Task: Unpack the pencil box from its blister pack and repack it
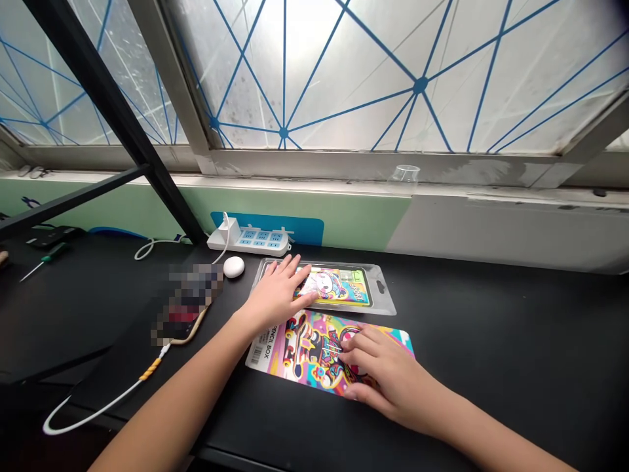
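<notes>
A colourful pencil box card printed "PENCIL BOX" lies flat on the black desk in front of me. My right hand rests on its right half, fingers bent and pressing down on the card. Just behind it sits a clear plastic blister tray holding a colourful pencil case. My left hand lies flat on the tray's left end with fingers spread, touching the case.
A white power strip with a plugged charger sits by the wall. A small white earbud case and a blurred phone on a white cable lie to the left. A green-handled screwdriver is far left. A black frame bar slants overhead.
</notes>
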`<state>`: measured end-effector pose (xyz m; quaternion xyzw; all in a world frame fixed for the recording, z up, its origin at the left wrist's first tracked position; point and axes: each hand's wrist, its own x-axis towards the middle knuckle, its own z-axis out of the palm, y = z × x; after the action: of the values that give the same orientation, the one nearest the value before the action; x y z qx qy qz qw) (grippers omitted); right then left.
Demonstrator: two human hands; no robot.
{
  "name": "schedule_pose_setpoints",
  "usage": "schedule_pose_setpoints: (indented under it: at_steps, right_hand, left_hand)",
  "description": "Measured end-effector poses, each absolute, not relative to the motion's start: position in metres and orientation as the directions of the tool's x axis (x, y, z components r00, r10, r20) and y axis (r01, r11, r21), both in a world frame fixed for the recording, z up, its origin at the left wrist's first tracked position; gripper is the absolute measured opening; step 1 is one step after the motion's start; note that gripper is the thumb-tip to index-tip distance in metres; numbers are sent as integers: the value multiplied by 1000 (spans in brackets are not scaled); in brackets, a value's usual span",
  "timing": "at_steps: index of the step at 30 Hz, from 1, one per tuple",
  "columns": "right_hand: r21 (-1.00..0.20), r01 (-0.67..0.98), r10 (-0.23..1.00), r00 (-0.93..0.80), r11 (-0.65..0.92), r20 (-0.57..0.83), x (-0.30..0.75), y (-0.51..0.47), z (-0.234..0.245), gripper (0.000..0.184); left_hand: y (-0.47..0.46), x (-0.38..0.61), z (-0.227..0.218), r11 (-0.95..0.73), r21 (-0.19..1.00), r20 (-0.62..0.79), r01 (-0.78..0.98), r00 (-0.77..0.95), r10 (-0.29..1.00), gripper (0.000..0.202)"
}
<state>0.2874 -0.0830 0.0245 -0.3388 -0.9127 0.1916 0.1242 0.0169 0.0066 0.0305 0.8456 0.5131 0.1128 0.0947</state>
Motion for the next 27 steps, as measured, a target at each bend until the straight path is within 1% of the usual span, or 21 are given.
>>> schedule_pose_setpoints:
  at_steps: [2, 5, 6, 8, 11, 13, 16, 18, 22, 27]
  right_hand:
    - [-402, 638, 732, -667, 657, 139, 288, -82, 17, 36]
    - [-333, 742, 813, -535, 582, 230, 289, -80, 7, 47]
    - [-316, 765, 827, -505, 562, 248, 289, -79, 5, 47]
    - [-294, 798, 847, -463, 526, 259, 287, -79, 2, 40]
    - [-274, 831, 870, -427, 485, 246, 285, -80, 2, 27]
    - [-249, 845, 874, -415, 473, 252, 283, -81, 3, 28]
    - [-198, 859, 870, -419, 473, 262, 283, -81, 5, 33]
    - [-181, 863, 871, -423, 472, 252, 283, -82, 6, 31]
    - [-223, 845, 867, -433, 486, 246, 283, -83, 7, 28]
    - [-380, 779, 866, -434, 498, 246, 294, -82, 17, 25]
  left_hand:
    - [7, 12, 32, -468, 285, 96, 837, 461, 882, 70]
    - [10, 8, 30, -478, 275, 103, 834, 469, 877, 67]
    - [10, 7, 29, -478, 273, 106, 835, 468, 878, 67]
    - [11, 6, 27, -476, 270, 114, 837, 463, 879, 67]
    - [11, 6, 25, -479, 263, 131, 838, 461, 878, 66]
    - [11, 7, 24, -476, 263, 138, 839, 455, 880, 66]
    - [11, 7, 25, -471, 265, 134, 842, 451, 882, 66]
    - [12, 6, 26, -473, 262, 121, 841, 458, 881, 67]
    - [14, 3, 29, -475, 280, 107, 834, 465, 879, 68]
    - [14, -1, 33, -475, 277, 78, 835, 474, 877, 64]
